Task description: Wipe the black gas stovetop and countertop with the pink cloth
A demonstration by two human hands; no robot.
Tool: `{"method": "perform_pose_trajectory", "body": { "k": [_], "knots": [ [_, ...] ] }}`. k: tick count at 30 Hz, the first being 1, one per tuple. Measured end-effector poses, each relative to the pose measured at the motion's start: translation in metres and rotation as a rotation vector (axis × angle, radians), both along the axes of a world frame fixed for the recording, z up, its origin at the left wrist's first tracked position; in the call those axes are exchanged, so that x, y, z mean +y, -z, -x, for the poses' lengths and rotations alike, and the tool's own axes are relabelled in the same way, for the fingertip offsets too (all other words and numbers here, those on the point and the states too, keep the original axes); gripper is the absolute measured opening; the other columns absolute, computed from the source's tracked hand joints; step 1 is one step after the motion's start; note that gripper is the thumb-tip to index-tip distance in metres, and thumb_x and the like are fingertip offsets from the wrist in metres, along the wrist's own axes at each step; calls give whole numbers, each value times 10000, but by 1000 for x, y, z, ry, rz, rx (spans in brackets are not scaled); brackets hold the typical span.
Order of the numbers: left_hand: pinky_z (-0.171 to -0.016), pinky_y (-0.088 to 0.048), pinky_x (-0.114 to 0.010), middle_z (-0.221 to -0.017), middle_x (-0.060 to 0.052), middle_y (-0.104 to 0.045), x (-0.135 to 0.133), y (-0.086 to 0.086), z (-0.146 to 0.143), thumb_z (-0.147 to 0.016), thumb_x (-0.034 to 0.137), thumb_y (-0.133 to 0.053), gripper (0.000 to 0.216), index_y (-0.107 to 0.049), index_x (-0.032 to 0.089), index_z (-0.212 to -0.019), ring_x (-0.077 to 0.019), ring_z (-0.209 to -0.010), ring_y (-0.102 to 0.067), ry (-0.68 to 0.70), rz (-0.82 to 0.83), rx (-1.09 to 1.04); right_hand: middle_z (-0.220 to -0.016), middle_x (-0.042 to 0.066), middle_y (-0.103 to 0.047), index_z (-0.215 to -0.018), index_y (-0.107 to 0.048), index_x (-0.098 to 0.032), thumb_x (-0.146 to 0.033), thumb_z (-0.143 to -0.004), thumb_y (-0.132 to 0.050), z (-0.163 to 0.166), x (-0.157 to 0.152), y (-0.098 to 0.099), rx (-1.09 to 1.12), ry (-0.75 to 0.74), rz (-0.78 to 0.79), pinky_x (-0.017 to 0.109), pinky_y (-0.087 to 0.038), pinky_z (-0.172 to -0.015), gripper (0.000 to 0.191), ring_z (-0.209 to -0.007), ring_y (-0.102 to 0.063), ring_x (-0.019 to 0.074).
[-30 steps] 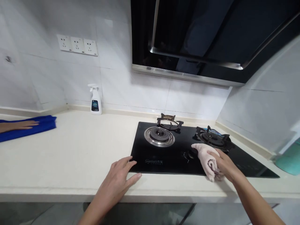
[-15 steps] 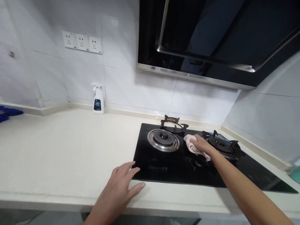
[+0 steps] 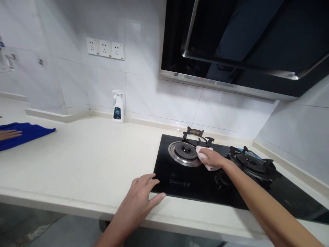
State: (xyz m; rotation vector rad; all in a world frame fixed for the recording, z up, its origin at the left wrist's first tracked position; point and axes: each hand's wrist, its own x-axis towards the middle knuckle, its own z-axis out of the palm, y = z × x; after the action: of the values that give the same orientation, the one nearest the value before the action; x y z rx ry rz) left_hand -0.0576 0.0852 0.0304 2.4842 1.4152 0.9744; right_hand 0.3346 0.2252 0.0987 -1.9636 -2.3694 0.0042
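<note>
My right hand (image 3: 212, 159) presses a folded pale pink cloth (image 3: 203, 151) onto the black glass gas hob (image 3: 187, 187), against the edge of the steel left burner (image 3: 184, 153). My left hand (image 3: 140, 197) holds nothing and rests on the cream countertop (image 3: 84, 161), its fingers spread and touching the hob's front edge. The right burner (image 3: 250, 163), under its black iron grate, stands beyond my right forearm.
Another person's hand (image 3: 9, 134) lies on a blue cloth (image 3: 28, 134) at the far left of the counter. A white spray bottle (image 3: 118, 107) stands against the tiled wall below a row of wall sockets (image 3: 105, 48). A black range hood (image 3: 231, 44) hangs above the hob.
My right hand has slid left across the hob with the pink cloth, from beside the right burner to the left burner. The view has turned left, and the blue cloth shows more fully.
</note>
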Motion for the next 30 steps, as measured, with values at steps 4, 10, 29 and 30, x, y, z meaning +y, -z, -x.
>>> {"method": "perform_pose_trajectory", "body": {
  "k": [4, 10, 29, 30],
  "knots": [
    [-1034, -537, -502, -1399, -100, -627, -5, -4, -1, -962, 481, -642, 377, -695, 246, -1252, -325, -1259, -587, -6, -46, 10, -1279, 138, -651, -1263, -647, -155, -234, -879, -557, 20, -27, -6, -91, -69, 13, 349, -417, -972, 403, -1152, -610, 291],
    [-1041, -525, -490, -1387, -125, -627, -8, -6, -3, -953, 451, -667, 379, -685, 211, -1247, -331, -1266, -580, -8, -80, 71, -1069, 118, -714, -1085, -681, -186, -339, -938, -493, 70, -51, -19, -120, -72, -35, 336, -411, -827, 284, -998, -658, 284],
    [-1171, -401, -581, -1583, -194, -370, -12, 3, -8, -1008, 526, -553, 566, -430, 224, -1472, -359, -1500, -340, -136, -110, -161, -1244, 154, -651, -1188, -620, -135, -257, -939, -492, 232, 10, 10, 147, -229, -129, 383, -398, -964, 306, -1151, -576, 299],
    [-1187, -368, -600, -1603, -196, -339, -11, 4, -8, -1018, 524, -531, 576, -401, 228, -1495, -364, -1524, -293, -163, -124, -184, -1257, 146, -646, -1186, -624, -138, -251, -931, -505, 237, 5, 12, 163, -292, -122, 387, -393, -993, 303, -1166, -564, 292]
  ]
}}
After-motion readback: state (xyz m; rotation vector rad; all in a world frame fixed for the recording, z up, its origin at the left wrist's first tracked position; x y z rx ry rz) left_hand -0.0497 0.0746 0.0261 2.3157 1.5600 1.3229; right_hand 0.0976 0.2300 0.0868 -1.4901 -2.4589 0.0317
